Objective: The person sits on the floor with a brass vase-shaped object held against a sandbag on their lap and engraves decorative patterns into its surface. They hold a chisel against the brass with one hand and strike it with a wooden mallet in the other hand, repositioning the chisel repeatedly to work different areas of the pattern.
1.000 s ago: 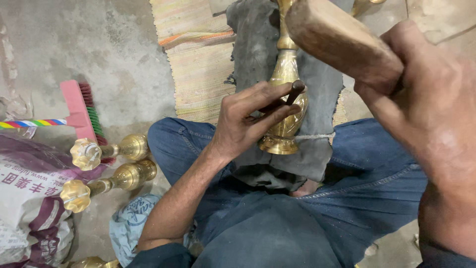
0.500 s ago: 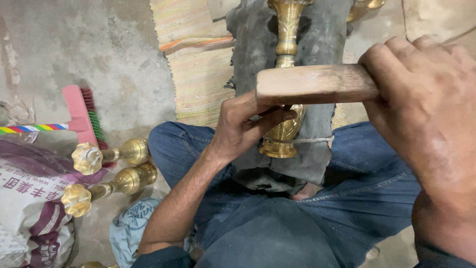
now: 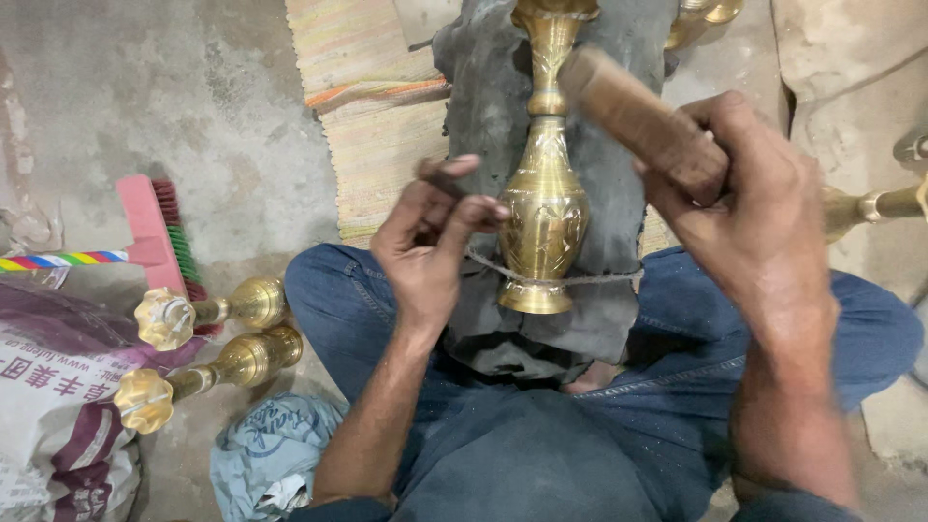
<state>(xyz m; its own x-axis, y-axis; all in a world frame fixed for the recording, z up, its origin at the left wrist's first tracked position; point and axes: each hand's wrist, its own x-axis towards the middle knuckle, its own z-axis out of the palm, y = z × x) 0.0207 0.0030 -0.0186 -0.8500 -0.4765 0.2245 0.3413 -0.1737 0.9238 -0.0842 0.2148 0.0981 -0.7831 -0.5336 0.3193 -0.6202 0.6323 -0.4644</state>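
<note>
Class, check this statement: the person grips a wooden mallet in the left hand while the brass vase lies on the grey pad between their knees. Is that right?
Not quite. The head view shows the wooden mallet gripped in the right hand, not the left. The left hand holds a small dark tool beside the brass vase, which does lie on the grey pad between the knees.

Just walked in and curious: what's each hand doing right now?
Left hand: pinched shut on a small dark tool, beside the brass vase.
Right hand: shut on a wooden mallet.
</note>
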